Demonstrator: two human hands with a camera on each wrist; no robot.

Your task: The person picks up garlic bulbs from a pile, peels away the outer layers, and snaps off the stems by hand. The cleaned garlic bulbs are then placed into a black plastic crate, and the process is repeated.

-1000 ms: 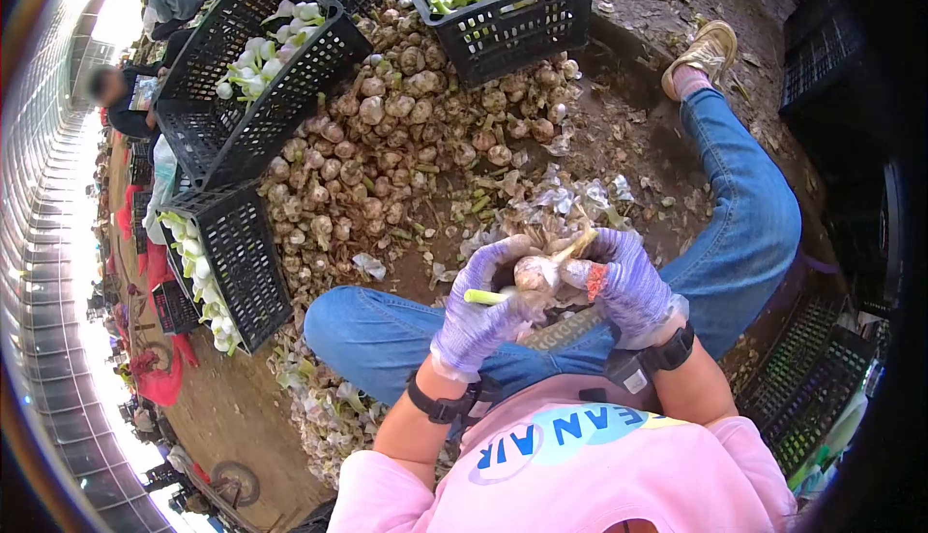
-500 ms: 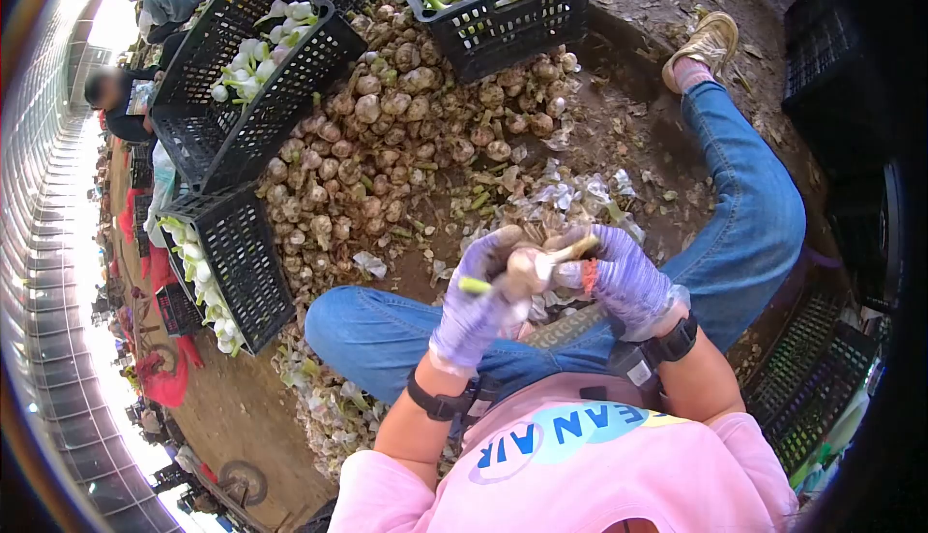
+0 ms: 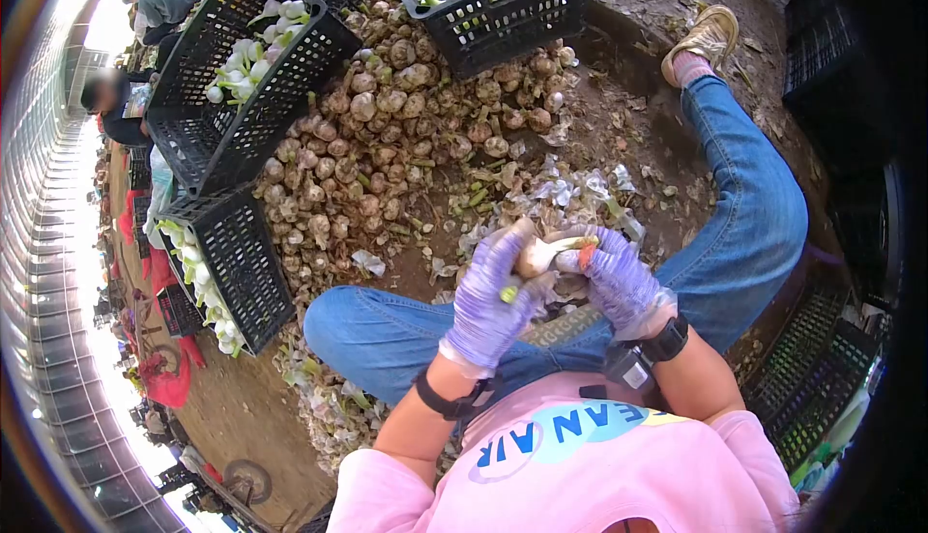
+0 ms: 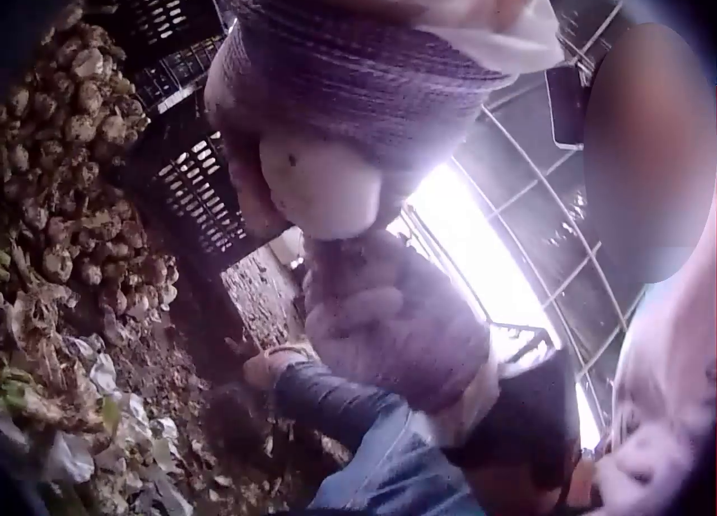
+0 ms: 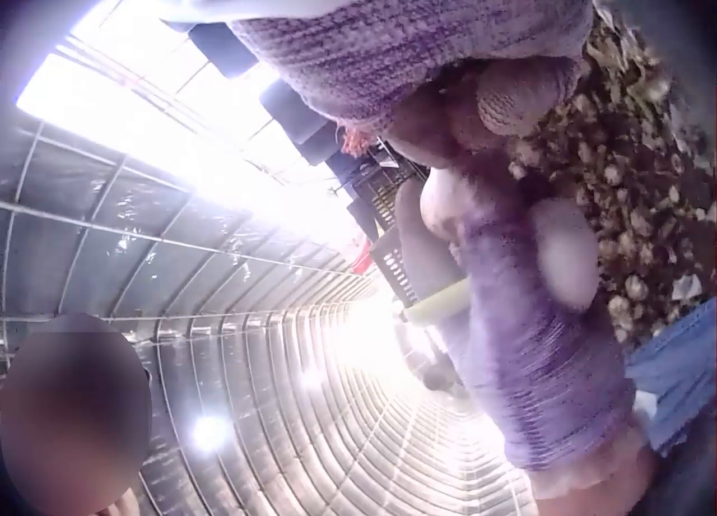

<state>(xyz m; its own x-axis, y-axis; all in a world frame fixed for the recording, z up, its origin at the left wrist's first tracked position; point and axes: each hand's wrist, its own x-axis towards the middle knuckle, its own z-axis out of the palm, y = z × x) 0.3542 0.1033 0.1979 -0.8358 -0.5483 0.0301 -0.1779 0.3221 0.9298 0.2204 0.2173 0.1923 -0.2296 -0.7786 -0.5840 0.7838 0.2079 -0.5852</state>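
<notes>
Creamy white with a brownish side, the garlic bulb [image 3: 534, 259] is held between the two hands, above the lap and near the peelings. The left hand [image 3: 491, 299] has its gloved fingers curled round the bulb, and its palm also grips a second, whiter bulb [image 5: 568, 255], whose cut green stem [image 3: 509, 294] pokes out by the thumb. The right hand [image 3: 623, 287] is closed too, its thumb and fingers pinching the first bulb near its neck; an orange-red patch [image 3: 587, 254] shows on that glove.

Papery peelings [image 3: 577, 193] lie just beyond the hands, and past them spreads a broad heap of unpeeled garlic [image 3: 362, 151], dirt-brown and purplish. Bent legs in blue jeans [image 3: 739, 204] frame the work, with more skins [image 3: 333, 407] beside the left knee.

Black plastic crates edge the heap. The far crate [image 3: 507, 26] holds many clean white bulbs with green stubs; the tilted crate [image 3: 193, 113] has a small cluster inside, bare around it; the near-left crate [image 3: 242, 272] shows pale bulbs along its outer side.
</notes>
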